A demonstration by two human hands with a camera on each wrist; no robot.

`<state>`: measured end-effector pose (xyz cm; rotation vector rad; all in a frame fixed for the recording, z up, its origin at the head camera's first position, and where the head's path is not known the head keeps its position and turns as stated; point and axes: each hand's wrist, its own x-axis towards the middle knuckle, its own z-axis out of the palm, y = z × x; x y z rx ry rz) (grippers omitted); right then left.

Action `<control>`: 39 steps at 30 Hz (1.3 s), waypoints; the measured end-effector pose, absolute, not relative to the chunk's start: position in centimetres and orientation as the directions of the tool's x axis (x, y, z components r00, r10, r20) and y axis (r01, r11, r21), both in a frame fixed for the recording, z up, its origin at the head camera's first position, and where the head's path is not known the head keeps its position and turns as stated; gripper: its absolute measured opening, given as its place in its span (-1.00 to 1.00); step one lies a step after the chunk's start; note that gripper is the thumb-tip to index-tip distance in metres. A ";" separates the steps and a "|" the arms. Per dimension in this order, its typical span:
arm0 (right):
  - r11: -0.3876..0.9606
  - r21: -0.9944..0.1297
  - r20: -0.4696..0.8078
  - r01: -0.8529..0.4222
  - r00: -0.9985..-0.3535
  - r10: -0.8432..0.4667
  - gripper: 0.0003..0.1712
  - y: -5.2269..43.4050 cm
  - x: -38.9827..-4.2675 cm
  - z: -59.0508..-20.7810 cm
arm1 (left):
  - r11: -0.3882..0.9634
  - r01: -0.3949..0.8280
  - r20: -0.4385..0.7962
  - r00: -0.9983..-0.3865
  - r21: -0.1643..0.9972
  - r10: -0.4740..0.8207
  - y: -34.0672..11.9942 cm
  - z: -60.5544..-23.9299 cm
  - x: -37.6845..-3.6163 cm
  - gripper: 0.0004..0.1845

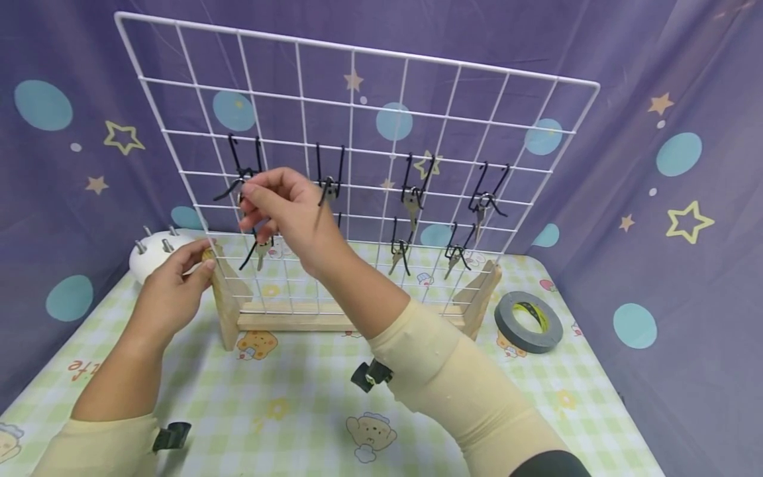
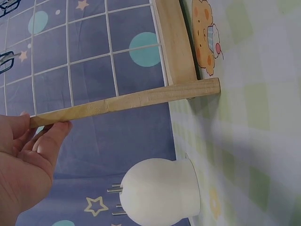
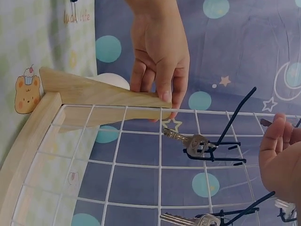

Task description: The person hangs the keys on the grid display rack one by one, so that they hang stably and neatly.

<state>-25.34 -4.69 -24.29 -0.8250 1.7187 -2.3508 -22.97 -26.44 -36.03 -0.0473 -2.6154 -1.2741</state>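
A white wire grid [image 1: 352, 50] stands in a wooden stand [image 1: 286, 322]. My left hand [image 1: 173, 288] pinches the top of the stand's left side piece [image 2: 117, 101] between thumb and fingers. Raised to the upper-left black hook [image 1: 225, 192], my right hand [image 1: 292, 212] pinches a small key [image 3: 265, 122], of which only a dark end shows past the fingers. Below it a silver key [image 3: 197, 145] hangs on a lower hook. More keys hang on black double-wire hooks, among them one key [image 1: 411, 202] in the upper row. My right forearm covers part of the lower row.
Behind the left hand sits a white rounded object [image 2: 157, 193] with metal pegs. A roll of grey tape [image 1: 528, 322] lies on the checked tablecloth [image 1: 310, 411] right of the stand. A purple patterned curtain [image 1: 626, 165] hangs behind.
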 end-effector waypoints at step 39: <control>-0.224 -0.900 0.435 -0.373 -0.765 -0.475 -0.90 -1.2 -21.1 -27.0 | 0.612 0.131 0.226 -0.971 0.780 -0.080 -26.6 -36.2 -23.0 -0.42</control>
